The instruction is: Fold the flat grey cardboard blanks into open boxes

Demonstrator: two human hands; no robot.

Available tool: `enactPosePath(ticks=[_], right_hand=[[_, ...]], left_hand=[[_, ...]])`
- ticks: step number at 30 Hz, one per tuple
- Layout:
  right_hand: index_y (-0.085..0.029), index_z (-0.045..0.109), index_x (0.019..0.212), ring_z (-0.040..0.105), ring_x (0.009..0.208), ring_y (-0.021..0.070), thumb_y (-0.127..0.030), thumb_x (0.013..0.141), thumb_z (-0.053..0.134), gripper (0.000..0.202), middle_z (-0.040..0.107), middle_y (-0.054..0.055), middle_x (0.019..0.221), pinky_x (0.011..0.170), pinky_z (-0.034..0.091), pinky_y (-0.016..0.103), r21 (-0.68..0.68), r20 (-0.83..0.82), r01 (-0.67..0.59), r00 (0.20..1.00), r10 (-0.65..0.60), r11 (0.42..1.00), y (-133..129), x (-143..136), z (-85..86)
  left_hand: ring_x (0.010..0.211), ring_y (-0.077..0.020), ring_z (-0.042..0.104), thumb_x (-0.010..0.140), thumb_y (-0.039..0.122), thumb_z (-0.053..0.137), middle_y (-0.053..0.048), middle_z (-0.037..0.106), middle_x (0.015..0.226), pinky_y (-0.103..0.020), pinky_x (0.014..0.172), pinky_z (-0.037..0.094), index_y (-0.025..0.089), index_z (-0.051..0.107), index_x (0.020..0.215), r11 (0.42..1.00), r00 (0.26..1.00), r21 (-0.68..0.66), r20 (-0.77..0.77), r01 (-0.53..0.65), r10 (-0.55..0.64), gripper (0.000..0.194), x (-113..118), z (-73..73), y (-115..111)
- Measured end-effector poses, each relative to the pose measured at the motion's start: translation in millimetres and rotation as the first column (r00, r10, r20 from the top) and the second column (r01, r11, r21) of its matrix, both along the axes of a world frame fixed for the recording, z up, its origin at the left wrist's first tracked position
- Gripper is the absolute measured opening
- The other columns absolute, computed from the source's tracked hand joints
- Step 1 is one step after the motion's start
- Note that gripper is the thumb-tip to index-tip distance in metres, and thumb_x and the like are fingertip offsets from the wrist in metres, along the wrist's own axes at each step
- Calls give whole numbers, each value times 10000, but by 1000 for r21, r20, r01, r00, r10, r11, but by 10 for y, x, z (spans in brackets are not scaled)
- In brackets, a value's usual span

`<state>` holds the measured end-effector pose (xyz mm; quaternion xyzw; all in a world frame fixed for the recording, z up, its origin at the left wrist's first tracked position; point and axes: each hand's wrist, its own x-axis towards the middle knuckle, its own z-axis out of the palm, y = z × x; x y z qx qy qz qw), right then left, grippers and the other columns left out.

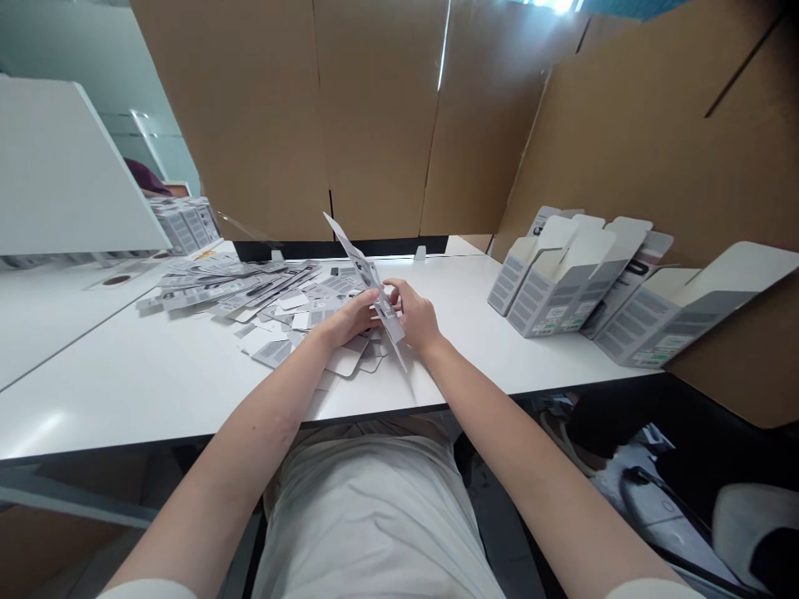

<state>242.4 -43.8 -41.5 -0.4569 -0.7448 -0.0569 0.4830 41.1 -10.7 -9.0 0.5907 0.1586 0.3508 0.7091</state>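
Between my two hands a flat, folded grey-and-white carton (368, 274) stands on edge, tilted, above the white table. My left hand (354, 319) grips its left face, thumb on top. From the other side my right hand (417, 316) closes on it with bent fingers; some fingertips are hidden by the card. Beneath and left of my left hand spreads a loose pile of flat cartons (275, 287), overlapping in several directions. On the right of the table, several opened-up cartons (553, 291) stand upright with their top flaps raised.
Tall brown cardboard panels (380, 125) wall off the back and right of the table (187, 374). A white divider (75, 166) rises at the left. Behind it are stacked boxes (187, 223) and part of a person in purple (146, 177). Bags and dark objects lie below at the right.
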Motion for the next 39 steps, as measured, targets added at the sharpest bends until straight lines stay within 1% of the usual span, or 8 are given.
enactPosePath(ticks=[5,10,13,17,23,30,33,39], right_hand=[[-304,658,1512,791,950,254,-283,1027,717,489,797,66,1232,716,572,304,48,-1,24,1000,-24,999,-10,-14,27],[-289,656,1527,784,986,258,-283,1070,688,458,760,89,1293,710,570,302,51,20,37,999,-38,998,-23,-11,58],[-279,657,1523,774,951,251,-290,1085,682,438,749,92,1292,683,537,299,52,47,58,997,-60,997,-22,9,75],[-284,654,1494,732,882,234,-285,1087,664,407,752,83,1269,659,499,302,79,27,79,996,-82,994,-15,44,89],[-282,622,1495,626,774,213,-314,1103,657,394,747,77,1239,640,448,328,99,0,150,988,-151,984,18,86,74],[-270,615,1484,588,770,204,-356,1079,678,419,742,69,1228,656,417,320,91,-25,188,982,-186,978,30,107,87],[-272,624,1465,585,778,204,-342,1057,695,420,751,63,1221,656,409,315,90,-54,187,982,-183,978,21,111,100],[-280,621,1458,578,775,206,-306,971,718,497,748,57,1214,652,403,317,78,-90,192,979,-185,978,23,132,106]], left_hand=[[1426,-483,769,702,704,1092,-171,858,1353,-566,1170,595,236,797,1287,994,993,39,71,-101,98,806,13,4,-8],[1461,-498,747,733,729,1067,-170,852,1380,-580,1179,589,237,814,1232,992,992,65,74,-111,107,745,18,4,-8],[1453,-506,749,742,720,1063,-185,853,1373,-583,1162,597,226,811,1242,990,991,71,65,-119,115,747,14,28,-24],[1418,-493,763,780,701,1042,-187,858,1351,-570,1149,596,225,818,1238,988,991,83,52,-128,124,697,4,61,-47],[1377,-460,762,784,716,1032,-179,842,1395,-509,1086,597,223,824,1273,978,984,113,36,-178,175,724,2,29,-7],[1385,-438,762,758,712,1056,-158,837,1394,-512,1113,596,226,744,1336,968,973,96,17,-230,229,817,6,-1,56],[1348,-424,783,735,691,1066,-144,850,1346,-499,1097,612,220,735,1317,962,965,81,12,-260,260,819,15,1,63],[1285,-421,824,697,635,1083,-143,878,1293,-478,1033,661,204,744,1267,935,936,45,-6,-351,351,790,32,27,41]])
